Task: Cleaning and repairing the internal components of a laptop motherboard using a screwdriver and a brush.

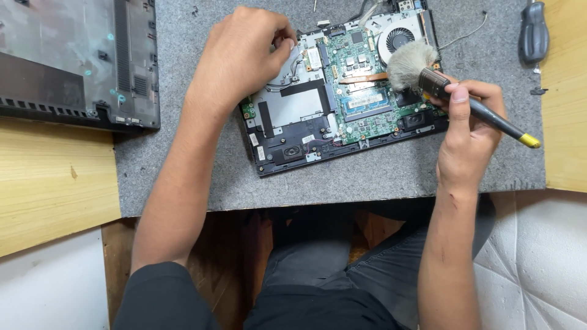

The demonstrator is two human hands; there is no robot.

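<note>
Item: I am clamping my right hand (468,131) round the grey-bristled black-handled brush (428,76), sweeping lightly, while my left hand (244,55), fingers curled together, is steadying the opened black laptop chassis (318,116).

Grey felt mat (379,177) on pale wooden table (55,183).

- We see a pale wooden table (55,177) carrying everything, its bare boards showing at the left and at the far right edge.
- A grey felt mat (379,177) covers the middle of it.
- On the mat lies an opened laptop chassis (318,131) with its green circuit board and fan exposed.
- At upper left a dark laptop bottom cover (73,58) lies partly on the mat and partly on the wood.
- A dark-handled screwdriver (534,32) rests at the mat's upper right corner.
</note>
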